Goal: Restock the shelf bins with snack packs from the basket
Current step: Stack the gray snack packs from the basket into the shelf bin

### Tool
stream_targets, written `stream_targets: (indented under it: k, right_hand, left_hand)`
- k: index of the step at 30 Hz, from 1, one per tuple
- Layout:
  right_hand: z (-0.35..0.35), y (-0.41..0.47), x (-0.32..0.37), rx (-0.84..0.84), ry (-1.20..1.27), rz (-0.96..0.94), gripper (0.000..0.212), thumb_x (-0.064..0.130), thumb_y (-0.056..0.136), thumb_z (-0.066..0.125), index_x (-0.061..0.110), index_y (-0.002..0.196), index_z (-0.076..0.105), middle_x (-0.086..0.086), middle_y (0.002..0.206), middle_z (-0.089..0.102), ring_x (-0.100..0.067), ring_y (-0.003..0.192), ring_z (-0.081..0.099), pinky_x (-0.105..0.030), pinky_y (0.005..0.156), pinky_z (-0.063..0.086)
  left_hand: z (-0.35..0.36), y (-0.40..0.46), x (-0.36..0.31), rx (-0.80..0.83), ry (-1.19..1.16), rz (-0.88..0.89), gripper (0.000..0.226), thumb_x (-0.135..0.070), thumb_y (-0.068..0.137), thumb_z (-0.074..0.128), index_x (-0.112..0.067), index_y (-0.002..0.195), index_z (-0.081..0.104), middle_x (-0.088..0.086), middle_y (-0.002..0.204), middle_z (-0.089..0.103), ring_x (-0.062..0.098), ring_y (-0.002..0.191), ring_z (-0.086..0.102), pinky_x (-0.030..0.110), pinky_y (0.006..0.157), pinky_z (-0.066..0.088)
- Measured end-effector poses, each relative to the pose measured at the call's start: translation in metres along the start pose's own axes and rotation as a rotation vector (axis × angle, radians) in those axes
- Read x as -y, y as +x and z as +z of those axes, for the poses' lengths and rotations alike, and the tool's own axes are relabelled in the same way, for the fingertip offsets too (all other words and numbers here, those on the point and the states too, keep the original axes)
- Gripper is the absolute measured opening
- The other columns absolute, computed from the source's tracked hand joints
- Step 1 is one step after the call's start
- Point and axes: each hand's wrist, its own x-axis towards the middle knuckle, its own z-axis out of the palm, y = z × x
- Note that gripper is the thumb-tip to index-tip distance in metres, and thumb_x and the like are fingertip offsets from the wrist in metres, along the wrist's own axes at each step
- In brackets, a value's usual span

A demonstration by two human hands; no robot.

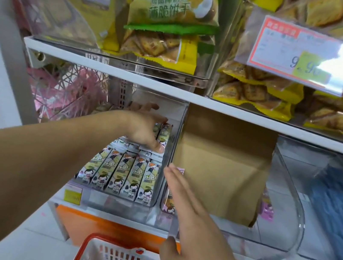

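Landmark: clear bin [155, 202] on the lower shelf, holding yellow snack packs [124, 173] stood in a front row, with more packs lying behind.

Step in hand, as judged: placing or squaring packs at the back right of the bin. Left hand [146, 131] was reached deep into the bin, thumb [158, 148] pressed against the near end of a pack [164, 135] lying along the bin's right wall, fingers curled over its far end; it looked to be gripping that pack. Right hand [192, 220] was just right of the bin's front corner, fingers straight and together, holding nothing; whether it touched the wall could not be told.

Basket [111, 257], red rim, was below and in front of the bin, with packs showing dimly inside.

Next move, judged: seat the held pack flat, withdraw the left arm under the shelf board [172, 89] above the bin, then reach down to the basket for more. The back of the bin appeared to have room.

Around: cardboard box [219, 173] filled the slot right of the bin, with pink-printed packs [169, 207] at its foot. Farther right, a curved clear bin [293, 207] with blue packs [337, 212]. Above the bin, biscuit bags [170, 15] and price tags [299, 53]. Low clearance under the shelf board was the main hindrance.
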Motion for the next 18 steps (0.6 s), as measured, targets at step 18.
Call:
stream_targets:
  k: [18]
  right_hand:
    - [0.010, -0.028, -0.003, -0.297, -0.001, -0.119, 0.079, 0.017, 0.095, 0.059, 0.045, 0.160, 0.025, 0.031, 0.156, 0.022, 0.011, 0.138, 0.030, -0.007, 0.105, 0.030]
  left_hand:
    - [0.060, -0.199, -0.007, -0.511, -0.603, 0.247, 0.046, -0.049, 0.090, 0.073, -0.045, 0.134, 0.061, -0.017, 0.148, 0.028, 0.005, 0.146, 0.025, 0.029, 0.120, 0.020]
